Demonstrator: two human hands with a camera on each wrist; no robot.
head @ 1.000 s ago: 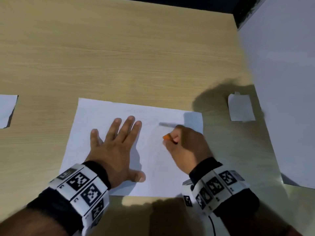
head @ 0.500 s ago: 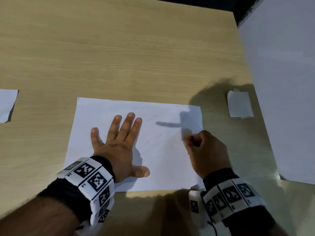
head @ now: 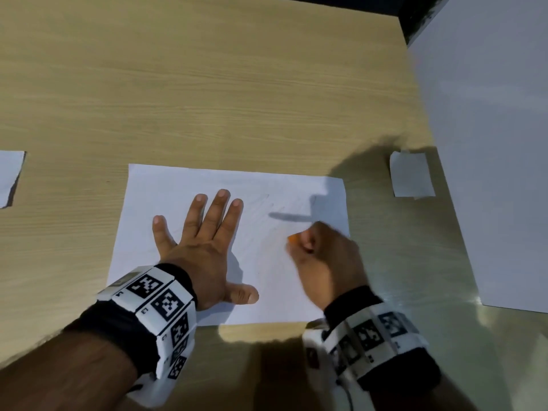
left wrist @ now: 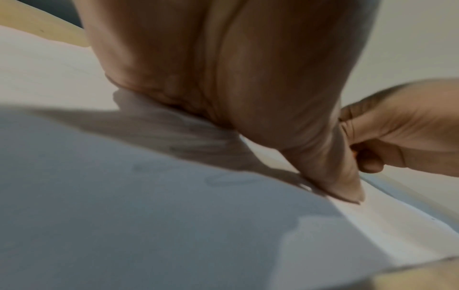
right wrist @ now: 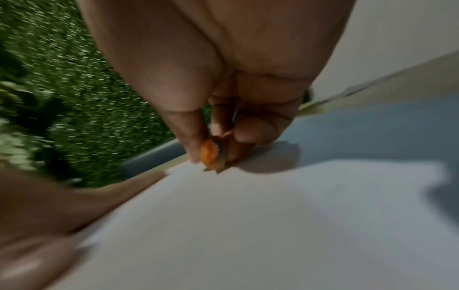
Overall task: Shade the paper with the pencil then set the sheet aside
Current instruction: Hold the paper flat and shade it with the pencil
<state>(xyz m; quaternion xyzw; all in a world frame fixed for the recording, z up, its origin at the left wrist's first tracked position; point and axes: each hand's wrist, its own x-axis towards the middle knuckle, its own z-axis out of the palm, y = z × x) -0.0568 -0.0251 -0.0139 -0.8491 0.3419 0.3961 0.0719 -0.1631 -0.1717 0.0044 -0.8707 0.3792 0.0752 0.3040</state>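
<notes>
Nearest us, our left hand (head: 204,250) lies flat on the paper (head: 184,185), fingers straight and spread, pressing the sheet against the bench (head: 207,84). Just beside it, our right hand (head: 323,256) curls its fingers round the pencil (head: 293,238), whose orange end shows at the fingertips; from the right wrist view the tip (right wrist: 216,170) touches the sheet. Faint grey shading (head: 267,215) marks the paper beyond the hands. Farther off, a small paper scrap (head: 412,173) sits right, another sheet (head: 9,176) at the left edge.
</notes>
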